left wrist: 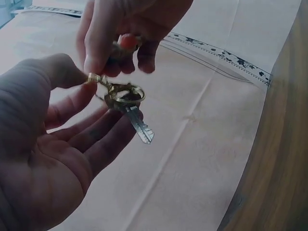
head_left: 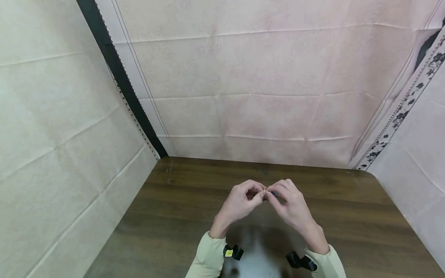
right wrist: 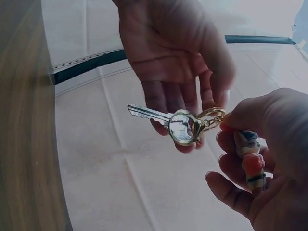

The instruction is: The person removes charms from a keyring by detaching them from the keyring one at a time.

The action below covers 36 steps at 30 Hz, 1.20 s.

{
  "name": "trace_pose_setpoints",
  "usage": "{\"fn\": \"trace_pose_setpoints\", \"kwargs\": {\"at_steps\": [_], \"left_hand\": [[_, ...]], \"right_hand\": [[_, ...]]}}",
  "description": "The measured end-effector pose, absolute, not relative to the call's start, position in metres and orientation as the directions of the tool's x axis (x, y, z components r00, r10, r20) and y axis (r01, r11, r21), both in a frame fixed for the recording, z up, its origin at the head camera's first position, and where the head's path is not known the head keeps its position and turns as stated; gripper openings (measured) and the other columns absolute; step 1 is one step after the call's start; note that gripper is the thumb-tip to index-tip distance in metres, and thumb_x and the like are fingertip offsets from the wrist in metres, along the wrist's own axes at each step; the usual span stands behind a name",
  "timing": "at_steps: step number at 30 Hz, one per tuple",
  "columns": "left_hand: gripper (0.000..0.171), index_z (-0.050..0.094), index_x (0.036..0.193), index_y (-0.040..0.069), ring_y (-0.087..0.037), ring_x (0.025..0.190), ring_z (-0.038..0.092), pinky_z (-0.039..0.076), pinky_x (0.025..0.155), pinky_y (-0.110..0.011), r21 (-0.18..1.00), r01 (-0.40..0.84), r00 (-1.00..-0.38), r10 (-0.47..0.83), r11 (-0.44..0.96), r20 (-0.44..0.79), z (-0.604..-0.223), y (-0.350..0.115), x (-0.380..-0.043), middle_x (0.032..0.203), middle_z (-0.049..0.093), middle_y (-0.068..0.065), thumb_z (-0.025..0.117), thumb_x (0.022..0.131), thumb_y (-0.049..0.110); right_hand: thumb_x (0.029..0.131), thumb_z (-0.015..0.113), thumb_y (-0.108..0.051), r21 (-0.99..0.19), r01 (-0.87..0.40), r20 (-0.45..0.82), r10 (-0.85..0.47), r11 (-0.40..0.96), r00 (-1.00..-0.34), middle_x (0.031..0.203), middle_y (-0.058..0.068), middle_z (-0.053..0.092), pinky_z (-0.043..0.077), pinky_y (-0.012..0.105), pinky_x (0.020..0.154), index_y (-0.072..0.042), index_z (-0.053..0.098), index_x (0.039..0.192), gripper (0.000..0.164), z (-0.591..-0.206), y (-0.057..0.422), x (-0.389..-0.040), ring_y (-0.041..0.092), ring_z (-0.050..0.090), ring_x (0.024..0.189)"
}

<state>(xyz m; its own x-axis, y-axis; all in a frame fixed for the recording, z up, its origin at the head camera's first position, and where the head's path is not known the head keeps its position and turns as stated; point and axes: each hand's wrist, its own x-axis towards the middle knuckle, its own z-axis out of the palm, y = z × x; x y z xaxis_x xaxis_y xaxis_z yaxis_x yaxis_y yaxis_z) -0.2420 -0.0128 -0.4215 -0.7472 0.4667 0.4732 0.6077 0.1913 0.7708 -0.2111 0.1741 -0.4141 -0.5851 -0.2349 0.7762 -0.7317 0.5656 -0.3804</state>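
While both forearms are angled inward above the wooden table (head_left: pixel 167 216), the fingertips of the two hands are brought together in front of the body. By the left hand (head_left: pixel 241 201), palm turned upward, the gold hardware (right wrist: pixel 211 124) of a keychain is pinched between thumb and index finger; its other fingers are stretched out loosely beneath the key (right wrist: pixel 150 114). By the right hand (head_left: pixel 293 203), the same hardware is pinched from the opposite side, thumb against index finger, the remaining fingers being bent and spread apart. Between the hands the keychain is held up, clear of the tabletop. The silver key is pointed away from the right hand, over the left fingers, and is joined to a round, gold-edged piece (right wrist: pixel 182 129). On the right hand's side, a small figurine charm (right wrist: pixel 253 164), partly coral red, is seen in front of the bent fingers. Both wrists are covered by pale sleeves (head_left: pixel 208 256), beside which black devices (head_left: pixel 238 252) are worn.
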Motion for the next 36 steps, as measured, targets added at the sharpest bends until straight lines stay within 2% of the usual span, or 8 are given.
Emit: {"fn": "trace_pose_setpoints", "kwargs": {"at_steps": [4,9,11,16,20,31,36], "left_hand": [[0.009,0.063,0.105,0.014,-0.001,0.074,0.061,0.054,0.066,-0.02,0.765,0.612,-0.745,0.471,0.201,0.473,-0.422,-0.015,-0.243,0.093,0.069,-0.001,0.058,0.099,0.019],[0.016,0.062,0.114,0.012,-0.004,0.083,0.064,0.054,0.072,-0.019,0.713,0.663,-0.717,0.47,0.229,0.516,-0.421,-0.012,-0.245,0.102,0.069,-0.002,0.058,0.099,0.016],[0.016,0.064,0.113,0.011,-0.004,0.084,0.063,0.054,0.073,-0.018,0.686,0.689,-0.697,0.476,0.235,0.537,-0.421,-0.011,-0.245,0.102,0.069,-0.002,0.06,0.098,0.014],[0.009,0.069,0.103,0.01,-0.004,0.074,0.058,0.051,0.067,-0.015,0.629,0.742,-0.649,0.483,0.231,0.588,-0.421,-0.012,-0.243,0.093,0.069,-0.002,0.063,0.096,0.012],[0.008,0.07,0.098,0.01,-0.002,0.069,0.057,0.05,0.063,-0.015,0.615,0.754,-0.64,0.47,0.232,0.607,-0.422,-0.012,-0.243,0.089,0.07,-0.002,0.062,0.096,0.012],[0.007,0.069,0.099,0.012,-0.001,0.066,0.056,0.049,0.057,-0.018,0.69,0.694,-0.696,0.438,0.207,0.569,-0.424,-0.013,-0.243,0.086,0.072,-0.001,0.064,0.096,0.015],[0.006,0.071,0.098,0.013,-0.004,0.063,0.054,0.047,0.052,-0.021,0.764,0.619,-0.755,0.404,0.179,0.517,-0.424,-0.014,-0.243,0.084,0.071,-0.001,0.066,0.094,0.015]], "right_hand": [[0.081,0.074,0.001,-0.396,-0.727,0.775,-0.221,0.561,-0.592,0.087,-0.006,0.066,0.043,0.014,0.07,-0.014,0.071,0.088,0.017,-0.414,0.176,-0.21,0.011,0.051,0.082],[0.08,0.075,0.003,-0.402,-0.728,0.771,-0.223,0.555,-0.596,0.088,-0.005,0.067,0.044,0.015,0.069,-0.013,0.072,0.089,0.019,-0.412,0.177,-0.208,0.013,0.053,0.083],[0.079,0.075,0.004,-0.401,-0.734,0.774,-0.226,0.548,-0.591,0.088,-0.005,0.067,0.044,0.015,0.069,-0.014,0.072,0.089,0.02,-0.411,0.177,-0.208,0.013,0.053,0.083],[0.079,0.076,0.003,-0.378,-0.752,0.789,-0.237,0.539,-0.566,0.086,-0.009,0.067,0.043,0.012,0.068,-0.015,0.072,0.089,0.021,-0.408,0.176,-0.207,0.009,0.054,0.081],[0.079,0.077,0.001,-0.367,-0.76,0.795,-0.244,0.537,-0.556,0.084,-0.011,0.067,0.042,0.011,0.066,-0.016,0.072,0.088,0.02,-0.407,0.176,-0.207,0.007,0.052,0.08],[0.08,0.076,-0.001,-0.363,-0.752,0.788,-0.249,0.549,-0.562,0.084,-0.011,0.065,0.041,0.013,0.066,-0.015,0.072,0.088,0.017,-0.404,0.173,-0.202,0.004,0.051,0.08],[0.083,0.074,-0.002,-0.349,-0.764,0.798,-0.256,0.543,-0.546,0.086,-0.009,0.065,0.045,0.014,0.068,-0.013,0.071,0.088,0.013,-0.405,0.172,-0.201,0.004,0.055,0.081]]}}
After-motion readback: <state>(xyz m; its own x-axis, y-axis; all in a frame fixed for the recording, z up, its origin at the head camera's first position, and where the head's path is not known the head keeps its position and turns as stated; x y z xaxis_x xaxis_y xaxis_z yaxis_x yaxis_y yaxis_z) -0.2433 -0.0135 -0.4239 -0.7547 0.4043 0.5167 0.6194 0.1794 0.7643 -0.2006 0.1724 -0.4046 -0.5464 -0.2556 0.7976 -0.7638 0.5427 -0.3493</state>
